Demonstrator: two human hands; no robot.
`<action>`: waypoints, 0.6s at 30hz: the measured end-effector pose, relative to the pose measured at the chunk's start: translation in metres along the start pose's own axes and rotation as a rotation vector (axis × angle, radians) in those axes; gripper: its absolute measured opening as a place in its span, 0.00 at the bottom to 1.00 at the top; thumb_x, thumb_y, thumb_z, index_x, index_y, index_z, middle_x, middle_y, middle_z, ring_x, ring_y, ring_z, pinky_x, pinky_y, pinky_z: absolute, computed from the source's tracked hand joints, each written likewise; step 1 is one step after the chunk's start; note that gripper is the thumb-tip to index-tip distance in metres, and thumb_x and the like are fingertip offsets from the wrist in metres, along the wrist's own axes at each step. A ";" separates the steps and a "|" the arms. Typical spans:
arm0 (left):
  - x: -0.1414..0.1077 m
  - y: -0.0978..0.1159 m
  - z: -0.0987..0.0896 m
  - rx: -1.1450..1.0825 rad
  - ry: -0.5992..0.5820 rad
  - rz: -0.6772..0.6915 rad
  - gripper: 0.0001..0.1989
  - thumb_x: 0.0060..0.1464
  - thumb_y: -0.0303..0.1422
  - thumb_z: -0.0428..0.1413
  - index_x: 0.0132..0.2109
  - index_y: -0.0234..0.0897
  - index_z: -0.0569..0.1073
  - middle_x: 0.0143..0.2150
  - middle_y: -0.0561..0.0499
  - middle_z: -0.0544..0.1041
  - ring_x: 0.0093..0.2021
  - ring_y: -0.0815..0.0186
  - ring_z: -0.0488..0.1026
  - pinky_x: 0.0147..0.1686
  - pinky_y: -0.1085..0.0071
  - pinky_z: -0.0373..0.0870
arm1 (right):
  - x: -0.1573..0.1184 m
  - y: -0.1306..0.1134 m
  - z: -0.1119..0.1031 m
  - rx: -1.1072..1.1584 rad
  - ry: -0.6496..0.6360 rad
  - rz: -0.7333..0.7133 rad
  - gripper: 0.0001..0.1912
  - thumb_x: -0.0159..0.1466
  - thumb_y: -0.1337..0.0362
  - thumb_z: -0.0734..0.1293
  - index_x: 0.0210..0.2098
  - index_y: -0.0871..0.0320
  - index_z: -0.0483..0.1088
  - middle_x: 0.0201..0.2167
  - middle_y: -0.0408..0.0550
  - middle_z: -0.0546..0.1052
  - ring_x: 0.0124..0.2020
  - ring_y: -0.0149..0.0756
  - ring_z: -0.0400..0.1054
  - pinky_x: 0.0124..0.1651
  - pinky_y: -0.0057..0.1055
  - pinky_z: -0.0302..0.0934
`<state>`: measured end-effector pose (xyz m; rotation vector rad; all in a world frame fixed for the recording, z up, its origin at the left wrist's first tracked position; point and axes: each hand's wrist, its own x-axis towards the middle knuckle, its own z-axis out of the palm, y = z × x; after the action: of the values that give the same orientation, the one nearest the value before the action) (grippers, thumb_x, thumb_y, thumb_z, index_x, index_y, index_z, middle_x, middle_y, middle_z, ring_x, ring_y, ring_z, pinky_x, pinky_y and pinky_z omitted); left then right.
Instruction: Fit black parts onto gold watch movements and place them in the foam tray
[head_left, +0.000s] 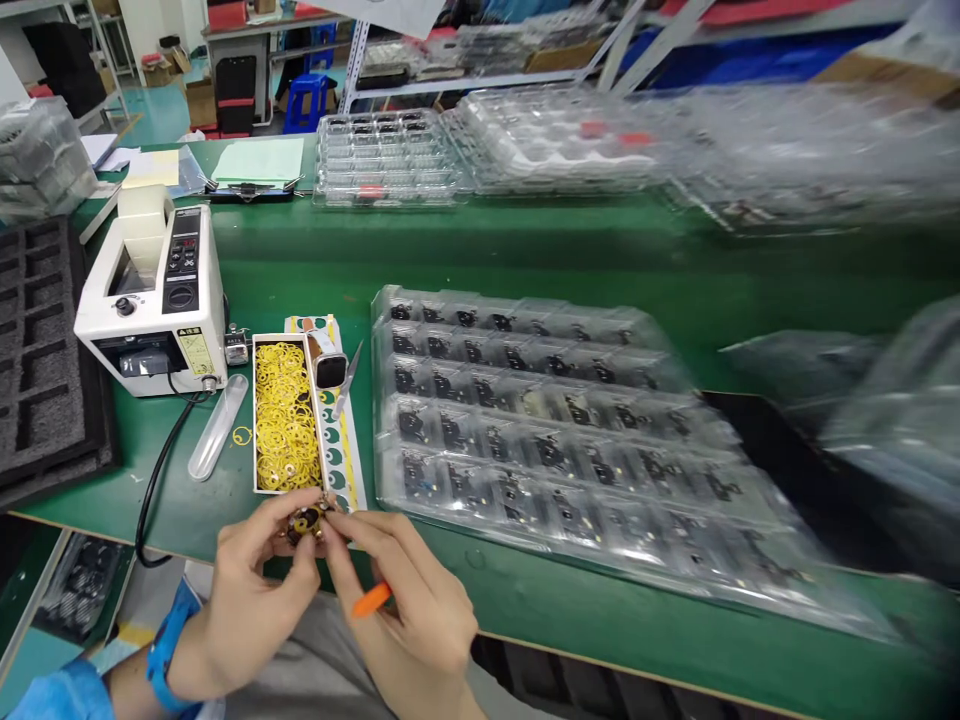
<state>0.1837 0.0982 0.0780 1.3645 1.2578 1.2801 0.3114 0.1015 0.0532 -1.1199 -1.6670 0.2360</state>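
Observation:
My left hand (259, 575) is closed, with thumb and fingers pinching a small dark round component (306, 521) that has a yellow ring on it. The fingertips of my right hand (409, 595) meet the component's right side. Between those fingers sits an orange-ended tool (372, 600); its other end is hidden, so its kind does not show. Just beyond my hands, a white box (256, 420) holds a heap of yellow ring-shaped pieces (285, 420). Beside it lie a strip sheet with cutouts (346, 480), a smartwatch (330, 371) and pointed tweezers (351, 378).
On the right, a clear plastic tray (480, 480) carries many dark parts in its compartments. A white tape dispenser (154, 290) stands at left, its black cable (154, 490) near a clear plastic tube (217, 428). Black foam trays (45, 360) lie at far left; more clear trays (390, 160) line the back.

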 end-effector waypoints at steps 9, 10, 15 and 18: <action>-0.007 -0.013 -0.009 0.147 -0.073 0.165 0.29 0.56 0.17 0.55 0.60 0.47 0.74 0.54 0.53 0.81 0.48 0.64 0.81 0.49 0.77 0.77 | 0.012 -0.001 0.005 0.078 -0.100 0.088 0.08 0.65 0.76 0.64 0.34 0.57 0.68 0.28 0.43 0.74 0.27 0.29 0.70 0.28 0.24 0.64; -0.007 -0.014 -0.010 0.144 -0.077 0.154 0.28 0.57 0.18 0.55 0.61 0.46 0.74 0.54 0.52 0.80 0.49 0.63 0.81 0.49 0.76 0.77 | 0.014 0.000 0.005 0.095 -0.122 0.069 0.08 0.65 0.76 0.63 0.34 0.57 0.67 0.27 0.43 0.73 0.26 0.29 0.69 0.27 0.24 0.64; -0.005 -0.022 -0.018 0.140 -0.053 0.042 0.24 0.61 0.22 0.54 0.62 0.43 0.73 0.56 0.49 0.79 0.50 0.62 0.80 0.52 0.74 0.76 | 0.021 0.003 0.003 0.267 -0.249 0.042 0.08 0.64 0.74 0.64 0.31 0.57 0.66 0.25 0.42 0.72 0.25 0.29 0.68 0.25 0.24 0.62; -0.006 -0.024 -0.021 0.137 -0.054 0.024 0.24 0.62 0.23 0.53 0.63 0.42 0.71 0.58 0.48 0.78 0.53 0.62 0.79 0.53 0.74 0.75 | 0.023 0.002 0.005 0.219 -0.218 0.016 0.06 0.65 0.74 0.65 0.35 0.57 0.69 0.27 0.44 0.74 0.26 0.29 0.70 0.27 0.24 0.64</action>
<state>0.1604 0.0946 0.0554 1.5055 1.3152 1.1832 0.3086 0.1221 0.0652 -0.9699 -1.7745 0.5544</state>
